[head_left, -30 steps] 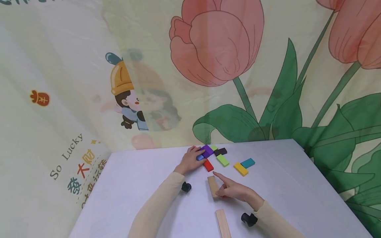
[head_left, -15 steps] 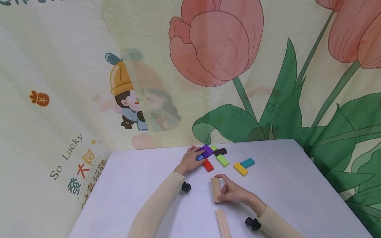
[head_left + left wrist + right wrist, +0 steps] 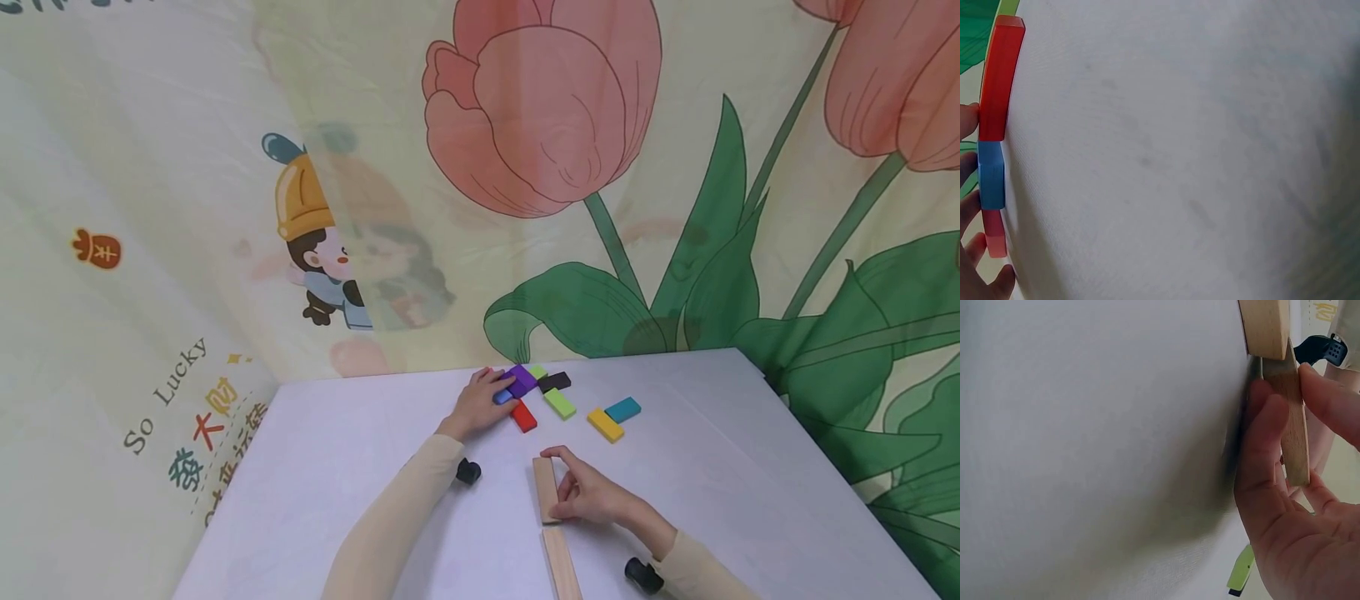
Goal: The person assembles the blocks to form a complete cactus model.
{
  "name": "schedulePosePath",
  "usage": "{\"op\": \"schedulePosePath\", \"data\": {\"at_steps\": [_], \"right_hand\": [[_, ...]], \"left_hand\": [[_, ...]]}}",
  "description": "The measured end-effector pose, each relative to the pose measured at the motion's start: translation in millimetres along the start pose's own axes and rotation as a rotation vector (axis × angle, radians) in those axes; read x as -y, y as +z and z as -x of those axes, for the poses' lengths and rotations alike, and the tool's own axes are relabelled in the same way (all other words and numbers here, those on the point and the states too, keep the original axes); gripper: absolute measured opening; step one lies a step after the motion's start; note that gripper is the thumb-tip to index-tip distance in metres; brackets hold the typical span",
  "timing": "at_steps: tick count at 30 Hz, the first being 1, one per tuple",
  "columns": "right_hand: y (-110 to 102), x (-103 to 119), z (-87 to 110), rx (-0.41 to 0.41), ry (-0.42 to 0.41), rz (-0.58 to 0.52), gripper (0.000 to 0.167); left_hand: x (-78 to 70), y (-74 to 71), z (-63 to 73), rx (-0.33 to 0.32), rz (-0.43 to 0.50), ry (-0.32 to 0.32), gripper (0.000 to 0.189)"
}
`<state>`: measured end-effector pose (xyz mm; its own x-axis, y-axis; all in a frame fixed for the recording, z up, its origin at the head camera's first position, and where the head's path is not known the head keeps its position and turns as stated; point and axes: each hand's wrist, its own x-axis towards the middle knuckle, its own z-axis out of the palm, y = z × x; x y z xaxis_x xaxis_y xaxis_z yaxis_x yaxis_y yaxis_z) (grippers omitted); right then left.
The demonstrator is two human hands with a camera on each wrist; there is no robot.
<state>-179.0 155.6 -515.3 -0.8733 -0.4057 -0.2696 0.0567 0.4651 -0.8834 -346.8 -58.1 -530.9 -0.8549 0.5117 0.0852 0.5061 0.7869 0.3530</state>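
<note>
My right hand (image 3: 592, 493) grips a plain wooden block (image 3: 545, 483) between thumb and fingers, its index finger at the far end. In the right wrist view, this block (image 3: 1295, 428) shows between the fingers, its end close to a second plain wooden block (image 3: 1265, 328). The second wooden block (image 3: 561, 563) lies almost in line with it, nearer the front in the head view. My left hand (image 3: 475, 406) rests with spread fingers on the coloured blocks at the back. Its fingertips touch a red block (image 3: 1001, 78), a blue block (image 3: 991, 175) and a pink block (image 3: 994, 232).
Around the left hand lie a purple block (image 3: 522, 380), a nearer red block (image 3: 524, 416), a light green block (image 3: 559, 404) and a black block (image 3: 555, 382). Yellow (image 3: 605, 425) and teal blocks (image 3: 623, 409) touch farther right. A patterned curtain (image 3: 405, 167) hangs behind the white table (image 3: 712, 467).
My right hand has closed its fingers on the wooden block and drawn it toward the front, up to the second wooden block's end. The left hand has stayed in place.
</note>
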Motion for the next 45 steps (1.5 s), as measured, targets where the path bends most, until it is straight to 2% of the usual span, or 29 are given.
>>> {"op": "schedulePosePath", "data": {"at_steps": [8, 17, 21, 25, 31, 37, 45], "right_hand": [[2, -2, 0.7, -0.047, 0.036, 0.034, 0.078], [0, -1, 0.4, -0.007, 0.047, 0.041, 0.066], [1, 2, 3.0, 0.002, 0.069, 0.064, 0.071], [3, 5, 5.7, 0.016, 0.094, 0.132, 0.083], [6, 7, 6.4, 0.007, 0.077, 0.229, 0.087], [7, 6, 6.5, -0.002, 0.061, 0.238, 0.087], [8, 6, 6.6, -0.014, 0.084, 0.256, 0.091]], "left_hand": [[1.6, 1.2, -1.0, 0.001, -0.016, -0.002, 0.058], [1.4, 2.8, -1.1, 0.006, -0.006, -0.013, 0.058], [1.9, 3.2, -0.8, 0.007, -0.003, -0.015, 0.058], [1.9, 2.9, -0.6, 0.009, 0.001, -0.018, 0.058], [2.4, 4.1, -1.8, 0.007, -0.005, -0.02, 0.058], [2.9, 4.8, -2.0, 0.002, -0.003, -0.017, 0.058], [3.3, 4.5, -1.0, -0.005, 0.0, -0.007, 0.058]]}}
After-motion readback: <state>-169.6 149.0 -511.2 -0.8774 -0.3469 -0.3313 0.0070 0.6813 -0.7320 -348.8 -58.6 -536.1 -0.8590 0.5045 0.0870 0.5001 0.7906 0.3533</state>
